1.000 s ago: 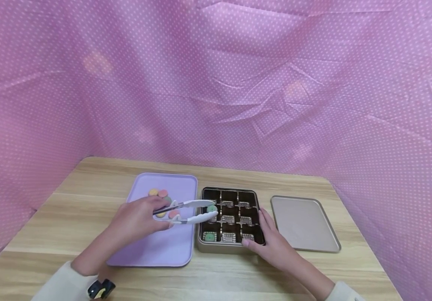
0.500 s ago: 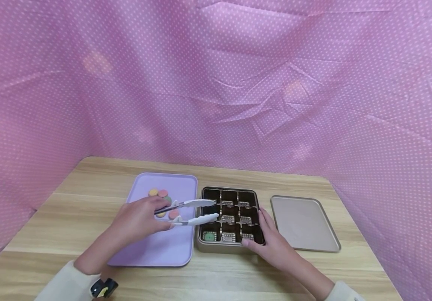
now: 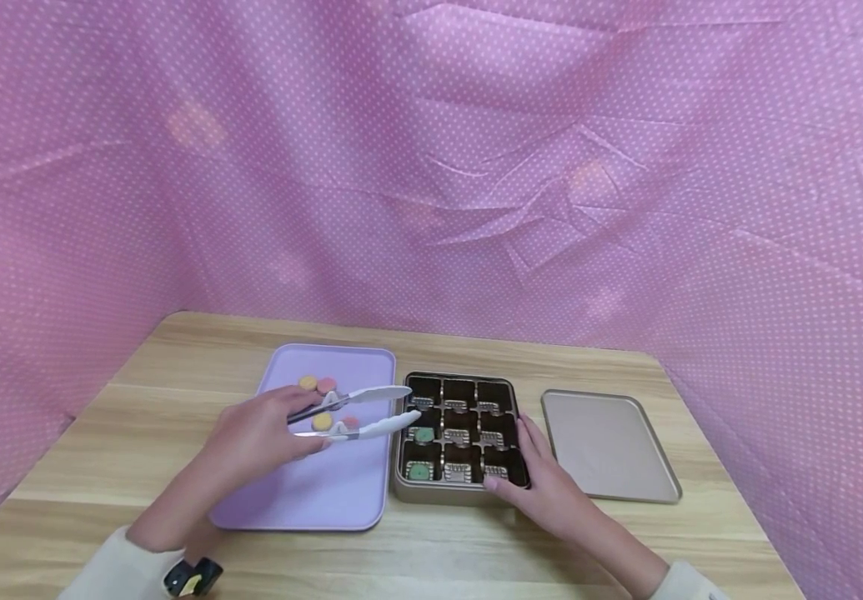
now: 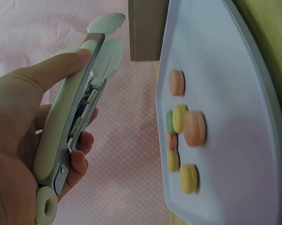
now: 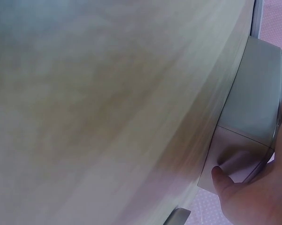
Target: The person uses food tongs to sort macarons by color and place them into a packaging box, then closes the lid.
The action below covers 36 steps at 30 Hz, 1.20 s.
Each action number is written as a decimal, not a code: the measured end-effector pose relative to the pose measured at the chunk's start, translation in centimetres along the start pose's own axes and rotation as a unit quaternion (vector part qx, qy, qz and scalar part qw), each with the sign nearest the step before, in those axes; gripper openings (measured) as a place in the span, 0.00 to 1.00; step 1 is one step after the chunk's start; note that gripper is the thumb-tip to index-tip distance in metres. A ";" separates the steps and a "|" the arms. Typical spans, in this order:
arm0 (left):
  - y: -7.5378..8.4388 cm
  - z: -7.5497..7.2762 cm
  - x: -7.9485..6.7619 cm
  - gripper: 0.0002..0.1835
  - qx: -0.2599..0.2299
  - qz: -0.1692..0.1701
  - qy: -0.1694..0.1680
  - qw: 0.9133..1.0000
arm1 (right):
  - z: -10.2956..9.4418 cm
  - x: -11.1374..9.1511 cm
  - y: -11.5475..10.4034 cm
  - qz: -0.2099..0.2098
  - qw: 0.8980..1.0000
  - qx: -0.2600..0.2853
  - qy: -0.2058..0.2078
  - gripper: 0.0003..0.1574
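My left hand (image 3: pixel 258 433): curled round one pair of tongs (image 3: pixel 389 425), its two arms apart, tips by the tin's left edge.
My right hand (image 3: pixel 551 492): gripping the tin (image 3: pixel 446 497) at its near right corner.
Tin compartments: nine; two green macarons (image 3: pixel 423 435) in my left column, middle and near.
Tray (image 3: pixel 318 492): one, left of the tin, bearing seven macarons (image 4: pixel 194 128): three pink, three yellow, one green.
Lid (image 3: pixel 607 446): one, right of the tin.

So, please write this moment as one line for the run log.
left hand: holds tongs, tips apart | right hand: holds box | two green macarons in box | other macarons on tray | lid off
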<state>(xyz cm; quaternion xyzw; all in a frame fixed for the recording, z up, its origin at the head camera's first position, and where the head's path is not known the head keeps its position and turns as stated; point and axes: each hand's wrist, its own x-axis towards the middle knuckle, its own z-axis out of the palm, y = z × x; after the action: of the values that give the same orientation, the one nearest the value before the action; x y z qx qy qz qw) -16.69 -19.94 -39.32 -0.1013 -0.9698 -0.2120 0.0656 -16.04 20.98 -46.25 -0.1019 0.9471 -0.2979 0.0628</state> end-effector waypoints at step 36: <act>-8.0 0.0 -0.9 0.44 0.027 -0.078 -0.006 0.997 | 0.1 -0.1 0.0 -0.003 1.000 0.000 0.000 0.73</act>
<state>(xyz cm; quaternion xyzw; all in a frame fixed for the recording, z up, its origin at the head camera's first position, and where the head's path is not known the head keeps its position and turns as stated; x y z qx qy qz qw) -17.64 -27.17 -42.61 -0.0250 -0.9804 -0.1900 0.0457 -15.94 20.95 -46.31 -0.1044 0.9467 -0.2985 0.0616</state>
